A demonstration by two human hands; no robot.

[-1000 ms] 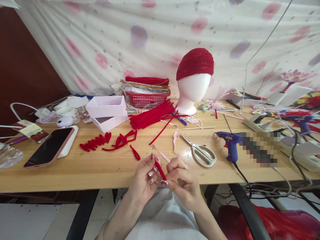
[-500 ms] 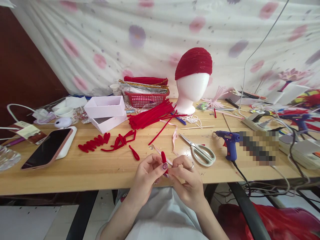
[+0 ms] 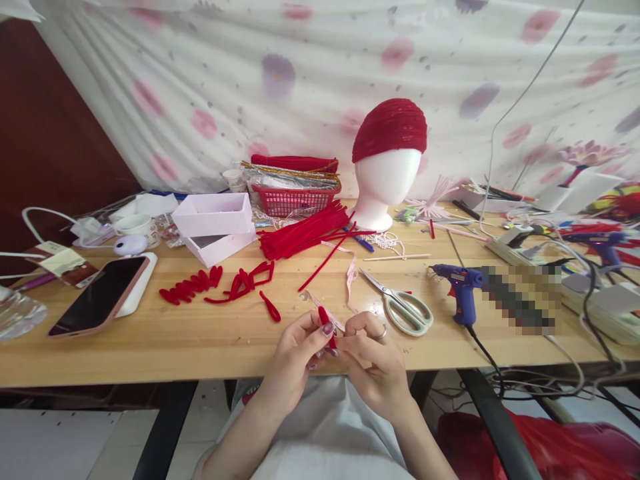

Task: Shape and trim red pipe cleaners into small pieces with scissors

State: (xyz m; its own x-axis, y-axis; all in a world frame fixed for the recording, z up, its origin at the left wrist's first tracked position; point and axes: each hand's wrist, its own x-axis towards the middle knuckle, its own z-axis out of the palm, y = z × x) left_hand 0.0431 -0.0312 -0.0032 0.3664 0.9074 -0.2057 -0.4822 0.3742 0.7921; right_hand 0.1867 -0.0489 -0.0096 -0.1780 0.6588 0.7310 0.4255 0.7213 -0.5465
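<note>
Clothing: one garment [image 3: 325, 437], pale grey, plain over most of the front, surface creased with soft folds. A small dark red patch [image 3: 250, 395] with pale marking shows at its left edge; it appears to be a print on the cloth, though the forearm beside it limits the view. Both forearms are bare as far as they show. Left hand [image 3: 290, 360]: thumbnail [image 3: 327, 329] glossy, dark purple with lighter, shiny areas. Right hand [image 3: 377, 365]: one finger wears a narrow, silver-coloured ring [image 3: 384, 331].
</note>
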